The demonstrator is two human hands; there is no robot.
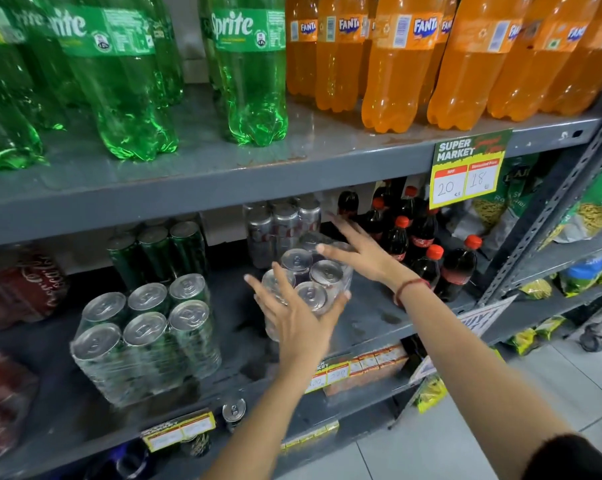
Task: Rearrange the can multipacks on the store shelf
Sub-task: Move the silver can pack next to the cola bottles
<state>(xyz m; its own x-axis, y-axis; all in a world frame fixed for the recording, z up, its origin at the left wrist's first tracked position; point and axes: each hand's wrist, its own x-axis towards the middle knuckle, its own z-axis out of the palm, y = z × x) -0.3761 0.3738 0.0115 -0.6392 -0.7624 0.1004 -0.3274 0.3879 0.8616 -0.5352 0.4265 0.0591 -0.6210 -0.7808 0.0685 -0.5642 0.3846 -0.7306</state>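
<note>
A shrink-wrapped multipack of silver cans (311, 271) stands on the grey middle shelf (372, 317). My left hand (296, 317) grips its near side, thumb on the right edge. My right hand (358, 251) rests against its far right side with fingers spread. Behind it stands another silver can multipack (279, 223). To the left, a green can multipack (143, 337) sits near the shelf's front, with a second green multipack (157, 251) behind it. Red cola can packs (22, 289) lie at the far left.
Small cola bottles (421, 240) with red caps stand right of the silver pack. Sprite bottles (251, 74) and Fanta bottles (396, 64) fill the upper shelf. A price tag (466, 171) hangs from that shelf's edge. A single can (233, 412) stands on the lower shelf. Snack bags (594, 206) sit at right.
</note>
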